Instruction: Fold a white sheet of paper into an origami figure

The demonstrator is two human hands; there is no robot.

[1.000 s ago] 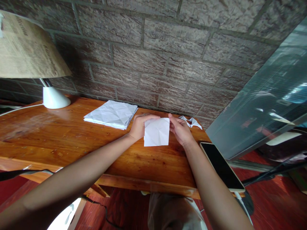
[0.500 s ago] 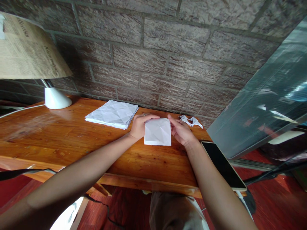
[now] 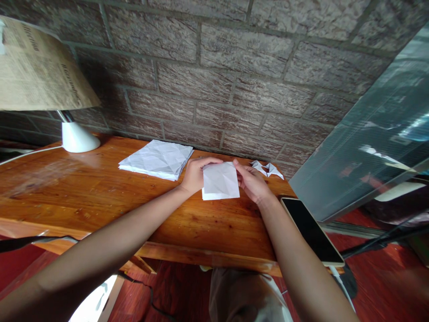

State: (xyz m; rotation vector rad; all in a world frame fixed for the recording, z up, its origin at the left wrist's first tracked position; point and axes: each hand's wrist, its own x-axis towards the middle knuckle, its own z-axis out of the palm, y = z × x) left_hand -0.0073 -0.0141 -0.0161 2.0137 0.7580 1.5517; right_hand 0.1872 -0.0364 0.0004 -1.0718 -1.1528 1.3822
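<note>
A creased white square of paper [image 3: 220, 181] is held over the wooden table [image 3: 100, 197] near its far edge. My left hand [image 3: 194, 175] is closed on the paper's left edge, fingers curled over the top corner. My right hand [image 3: 252, 182] pinches the right edge, thumb on top. The sheet looks folded over, its lower edge showing a double layer.
A stack of crumpled white sheets [image 3: 157, 159] lies left of my hands. Small folded paper pieces [image 3: 267, 169] sit by the brick wall [image 3: 214, 71]. A dark phone [image 3: 310, 231] lies at the table's right corner. A lamp [image 3: 75, 136] with a paper shade stands far left.
The paper's lower edge has come up and the sheet now looks shorter and more folded. Both hands stayed on its sides, shifting slightly toward the wall.
</note>
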